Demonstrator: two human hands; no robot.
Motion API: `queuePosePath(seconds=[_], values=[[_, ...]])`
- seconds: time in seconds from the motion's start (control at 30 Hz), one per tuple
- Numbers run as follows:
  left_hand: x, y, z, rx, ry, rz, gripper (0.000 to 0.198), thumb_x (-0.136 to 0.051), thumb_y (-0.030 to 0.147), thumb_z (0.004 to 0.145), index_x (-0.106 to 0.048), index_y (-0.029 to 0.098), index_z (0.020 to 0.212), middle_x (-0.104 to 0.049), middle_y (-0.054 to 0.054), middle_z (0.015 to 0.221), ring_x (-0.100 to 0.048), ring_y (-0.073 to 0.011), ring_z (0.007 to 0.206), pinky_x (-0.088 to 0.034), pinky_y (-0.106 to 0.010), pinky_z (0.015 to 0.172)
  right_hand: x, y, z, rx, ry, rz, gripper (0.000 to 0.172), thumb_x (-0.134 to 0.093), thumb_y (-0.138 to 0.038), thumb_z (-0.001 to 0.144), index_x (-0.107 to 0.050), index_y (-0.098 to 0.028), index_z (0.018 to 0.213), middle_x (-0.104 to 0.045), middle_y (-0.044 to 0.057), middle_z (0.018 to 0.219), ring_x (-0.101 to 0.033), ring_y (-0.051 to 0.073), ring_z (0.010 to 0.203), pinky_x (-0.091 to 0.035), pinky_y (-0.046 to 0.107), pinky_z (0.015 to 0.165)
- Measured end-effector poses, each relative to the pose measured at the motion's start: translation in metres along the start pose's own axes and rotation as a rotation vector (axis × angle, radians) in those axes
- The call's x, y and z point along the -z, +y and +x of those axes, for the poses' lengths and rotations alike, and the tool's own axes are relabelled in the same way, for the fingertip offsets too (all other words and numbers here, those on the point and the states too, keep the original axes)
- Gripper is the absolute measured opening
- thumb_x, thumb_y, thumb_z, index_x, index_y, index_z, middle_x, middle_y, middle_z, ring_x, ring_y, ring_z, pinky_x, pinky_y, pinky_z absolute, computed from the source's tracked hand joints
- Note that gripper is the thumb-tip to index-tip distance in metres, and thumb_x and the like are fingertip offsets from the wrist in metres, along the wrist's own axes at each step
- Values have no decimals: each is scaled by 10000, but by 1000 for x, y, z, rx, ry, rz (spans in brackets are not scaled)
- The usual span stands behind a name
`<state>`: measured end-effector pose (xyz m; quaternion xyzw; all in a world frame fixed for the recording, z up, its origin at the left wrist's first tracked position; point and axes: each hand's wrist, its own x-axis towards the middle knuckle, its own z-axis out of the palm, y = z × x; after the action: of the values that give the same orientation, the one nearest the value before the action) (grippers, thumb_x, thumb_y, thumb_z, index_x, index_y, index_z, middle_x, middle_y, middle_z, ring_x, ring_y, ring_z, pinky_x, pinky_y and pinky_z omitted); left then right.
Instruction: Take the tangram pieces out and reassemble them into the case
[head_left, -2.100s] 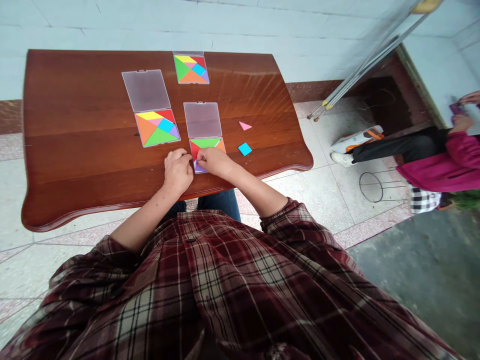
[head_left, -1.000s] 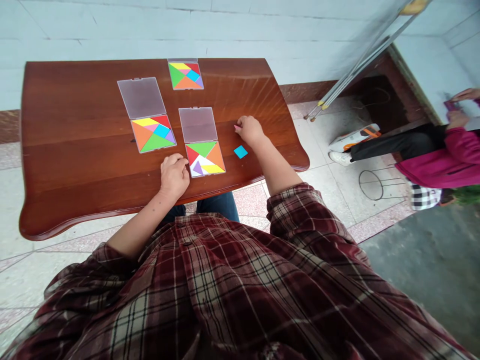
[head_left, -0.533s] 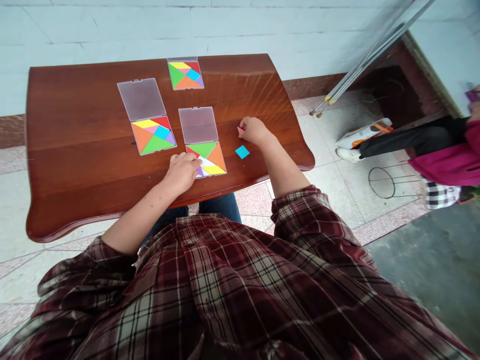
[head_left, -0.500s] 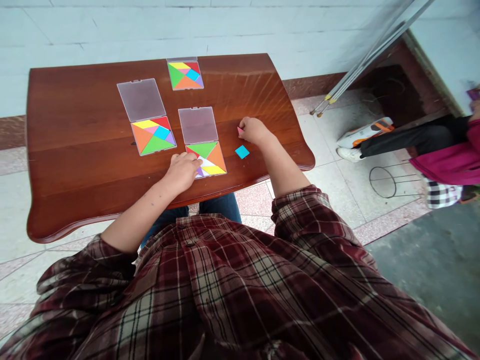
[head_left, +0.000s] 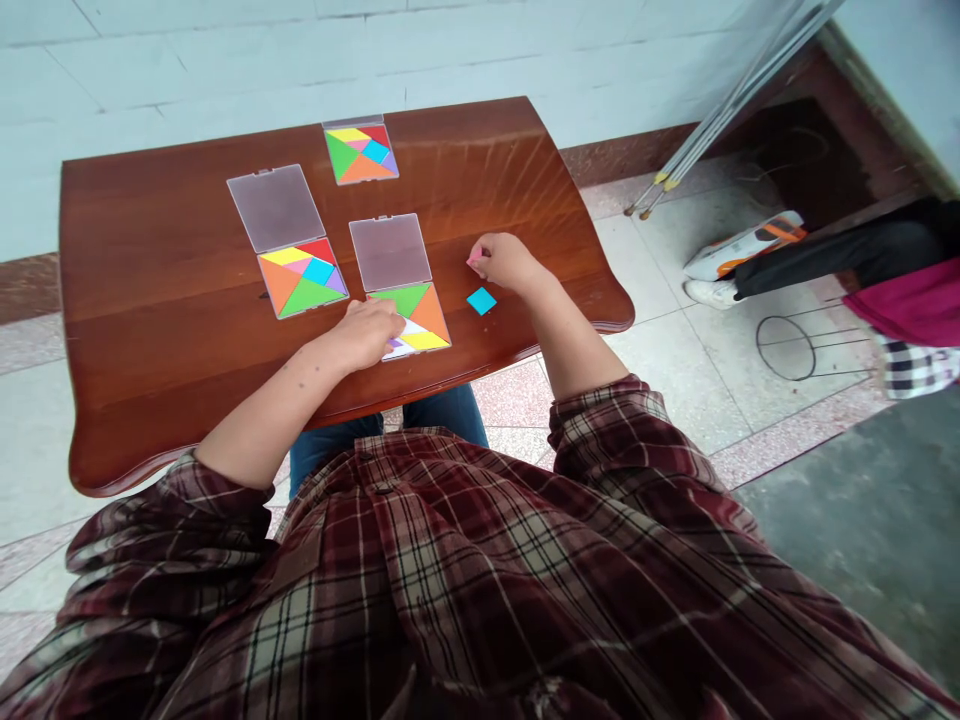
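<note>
Right hand [head_left: 510, 262] is pinching a pink triangle [head_left: 473, 261] while left hand [head_left: 369, 332], half-open and gripping nothing, is pressing on the tangram tray [head_left: 429, 318]

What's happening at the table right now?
A person in a plaid shirt sits at a wooden table working on tangram puzzles. The left hand rests on the left part of the near tray, which has a white gap in its middle. The right hand pinches a pink piece beside the tray's open lid. A blue square lies loose on the table. The left puzzle and the far puzzle look complete.
</note>
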<state>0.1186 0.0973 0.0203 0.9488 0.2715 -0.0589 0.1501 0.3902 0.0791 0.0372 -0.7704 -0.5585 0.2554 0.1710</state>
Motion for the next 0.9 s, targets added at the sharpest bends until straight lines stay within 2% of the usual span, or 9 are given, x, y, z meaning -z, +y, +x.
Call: queuePosePath(seconds=[0.23, 0.37, 0.47, 0.53, 0.63, 0.73, 0.9], values=[[3, 5, 4, 20, 14, -80, 117, -676, 126, 660, -617, 208, 719, -615, -47, 810, -590, -275, 927, -380, -416, 841, -5, -27, -25, 124, -37, 177, 109, -579, -183, 846, -650, -147, 920, -667, 29, 739, -611, 145, 715, -503, 303, 709], [9, 6, 0, 70, 56, -127, 148, -641, 118, 657, -550, 191, 567, -574, -37, 703, -597, -259, 870, -377, -400, 823, -14, -45, -41, 97, -49, 313, 107, -623, -217, 851, -604, -172, 946, -657, 11, 740, -613, 123, 696, -522, 276, 685], [13, -1, -13, 144, 194, -280, 122, -620, 171, 707, -567, 197, 600, -562, -17, 695, -555, -200, 761, -383, -354, 747, -27, -57, -55, 80, -97, 399, 80, -621, -217, 866, -572, -184, 921, -635, -13, 711, -613, 104, 666, -526, 256, 673], [11, -8, -25, 291, 336, -448, 92, -606, 238, 750, -587, 201, 668, -547, 2, 673, -488, -154, 655, -368, -318, 668, -37, -64, -64, 68, -174, 429, 27, -583, -187, 884, -556, -186, 883, -611, -28, 664, -606, 96, 631, -521, 243, 651], [1, -16, -43, 473, 440, -655, 128, -625, 275, 737, -556, 194, 666, -514, 24, 620, -435, -124, 592, -344, -283, 609, -52, -73, -74, 47, -316, 401, 70, -547, -128, 886, -541, -185, 846, -568, -45, 589, -587, 96, 576, -495, 226, 606], [-14, -17, -54, 513, 478, -752, 137, -648, 295, 728, -569, 187, 699, -530, 29, 638, -450, -114, 594, -352, -264, 609, -64, -82, -79, 70, -380, 312, 113, -561, -82, 862, -544, -185, 904, -546, -62, 561, -575, 100, 544, -463, 217, 586], [-33, -11, -56, 500, 616, -717, 159, -621, 265, 752, -619, 200, 897, -480, 61, 630, -386, -96, 542, -357, -248, 600, -73, -95, -81, 86, -424, 162, 205, -556, -54, 836, -563, -166, 1008, -581, -49, 626, -560, 98, 522, -432, 225, 595]])
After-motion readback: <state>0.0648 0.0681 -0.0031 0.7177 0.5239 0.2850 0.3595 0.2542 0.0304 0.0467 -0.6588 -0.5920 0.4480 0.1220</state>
